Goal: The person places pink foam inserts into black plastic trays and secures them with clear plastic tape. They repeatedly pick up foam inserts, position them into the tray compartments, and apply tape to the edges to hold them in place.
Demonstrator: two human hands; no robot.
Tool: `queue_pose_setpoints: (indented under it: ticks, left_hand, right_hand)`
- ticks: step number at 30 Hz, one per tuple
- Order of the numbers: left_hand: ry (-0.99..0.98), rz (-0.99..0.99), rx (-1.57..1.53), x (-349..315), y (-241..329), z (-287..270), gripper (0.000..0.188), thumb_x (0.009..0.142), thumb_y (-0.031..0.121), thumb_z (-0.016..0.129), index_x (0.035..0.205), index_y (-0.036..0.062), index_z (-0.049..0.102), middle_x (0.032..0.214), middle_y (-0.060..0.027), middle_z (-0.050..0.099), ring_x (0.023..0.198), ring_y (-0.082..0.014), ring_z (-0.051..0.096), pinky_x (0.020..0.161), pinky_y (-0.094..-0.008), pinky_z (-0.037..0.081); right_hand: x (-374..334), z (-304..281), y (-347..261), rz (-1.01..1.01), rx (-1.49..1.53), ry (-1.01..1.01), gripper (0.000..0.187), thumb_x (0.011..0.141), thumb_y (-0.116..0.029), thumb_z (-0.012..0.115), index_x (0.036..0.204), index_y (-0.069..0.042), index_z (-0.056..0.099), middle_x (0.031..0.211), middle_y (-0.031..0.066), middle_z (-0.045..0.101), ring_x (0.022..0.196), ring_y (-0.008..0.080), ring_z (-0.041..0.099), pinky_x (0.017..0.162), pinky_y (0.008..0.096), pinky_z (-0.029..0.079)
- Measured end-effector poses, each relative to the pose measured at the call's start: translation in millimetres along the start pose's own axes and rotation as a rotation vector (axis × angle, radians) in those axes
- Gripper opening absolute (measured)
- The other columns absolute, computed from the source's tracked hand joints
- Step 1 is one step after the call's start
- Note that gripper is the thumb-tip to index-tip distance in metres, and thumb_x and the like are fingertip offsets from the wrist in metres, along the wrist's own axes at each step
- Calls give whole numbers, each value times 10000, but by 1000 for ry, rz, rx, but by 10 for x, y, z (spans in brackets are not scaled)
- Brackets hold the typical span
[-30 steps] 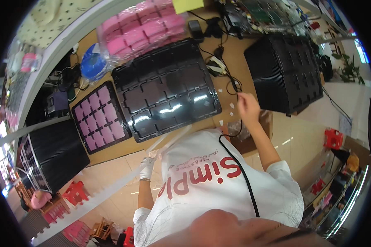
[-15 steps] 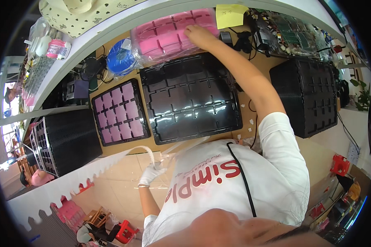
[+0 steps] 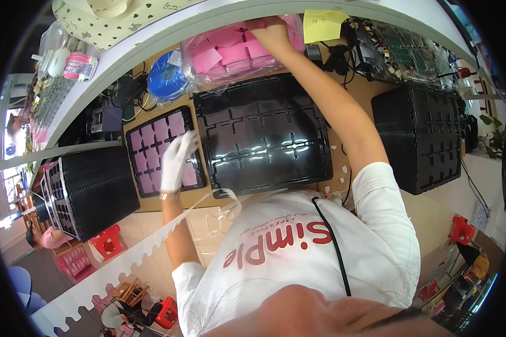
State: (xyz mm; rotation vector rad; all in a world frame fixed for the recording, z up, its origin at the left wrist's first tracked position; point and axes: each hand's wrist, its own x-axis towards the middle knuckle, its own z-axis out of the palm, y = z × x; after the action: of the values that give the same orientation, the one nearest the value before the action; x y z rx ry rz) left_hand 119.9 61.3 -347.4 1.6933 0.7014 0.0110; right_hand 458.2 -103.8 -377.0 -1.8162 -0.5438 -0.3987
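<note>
While right hand [image 3: 271,35] is at pink blocks [image 3: 230,51], grip unclear, left hand [image 3: 178,160] is open; shirt [image 3: 315,272] red-lettered, yellow note [image 3: 324,27] marked.

Big black tray [image 3: 268,127]: glossy plastic — pink blocks [image 3: 233,53]: matt, perhaps foam.

The gloved left hand [image 3: 177,160] has risen from beside the shirt to over the tray [image 3: 134,164] of mauve squares — the right hand [image 3: 272,35] has moved farther back over the bagged pink pieces [image 3: 233,54], some now apparently tilted — the film blurs them.
</note>
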Motion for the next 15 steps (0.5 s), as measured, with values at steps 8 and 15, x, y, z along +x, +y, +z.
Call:
queue_pose_setpoints:
  ticks: [8,15]
  left_hand:
    - [-300,-97,-1437,1019,-70,1043,925,806,726,512,1387,19,380,1262,-133,567,1039,-235,595,882,-361,477]
    - [-16,-89,-1127,761,-365,753,204,917,309,645,997,132,584,785,32,565,607,-62,480,562,-208,405]
  right_hand:
    - [-1025,-491,-776,-74,158,-85,286,817,-217,722,1038,-55,641,1050,118,642,1004,229,582,894,346,431]
    - [-1645,-1138,13,1058,763,-45,445,830,-226,716,1177,-12,537,1145,109,593,1009,176,572,840,316,463]
